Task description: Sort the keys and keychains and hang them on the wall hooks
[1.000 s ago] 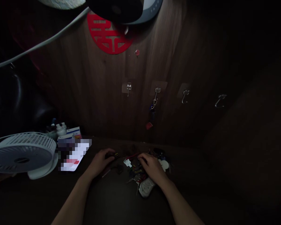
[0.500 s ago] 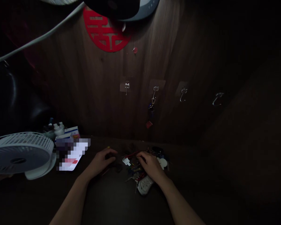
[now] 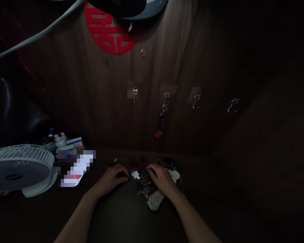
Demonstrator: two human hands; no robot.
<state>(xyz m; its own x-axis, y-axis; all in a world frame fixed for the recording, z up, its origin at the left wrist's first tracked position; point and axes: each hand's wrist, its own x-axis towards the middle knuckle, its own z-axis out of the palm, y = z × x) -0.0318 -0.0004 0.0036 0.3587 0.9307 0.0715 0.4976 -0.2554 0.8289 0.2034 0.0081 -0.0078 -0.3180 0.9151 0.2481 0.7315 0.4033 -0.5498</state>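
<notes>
A loose heap of keys and small items [image 3: 145, 189] lies on the dark table between my hands. My left hand [image 3: 113, 179] rests just left of it, fingers curved and thumb a little apart, with a dark gap between them. My right hand [image 3: 162, 178] reaches over the heap, fingertips bent down on it, thumb apart from the index finger. A white key-shaped tag [image 3: 135, 174] lies between the hands. By my right wrist is a grey remote [image 3: 155, 200] with buttons; a white round piece [image 3: 175, 175] shows past that hand. Dimness hides small details.
A white fan [image 3: 20, 168] stands at the left, beside a lit phone [image 3: 82, 167], partly blurred out. Small boxes [image 3: 74, 143] and bottles [image 3: 60, 140] stand behind. Several metal hooks line the wooden wall; a key bunch [image 3: 161, 116] hangs from one hook [image 3: 166, 96].
My left hand has shifted right, closer to the heap, and its fingers curl more; a small yellow piece now shows behind it. My right hand stays over the heap. The view has turned slightly.
</notes>
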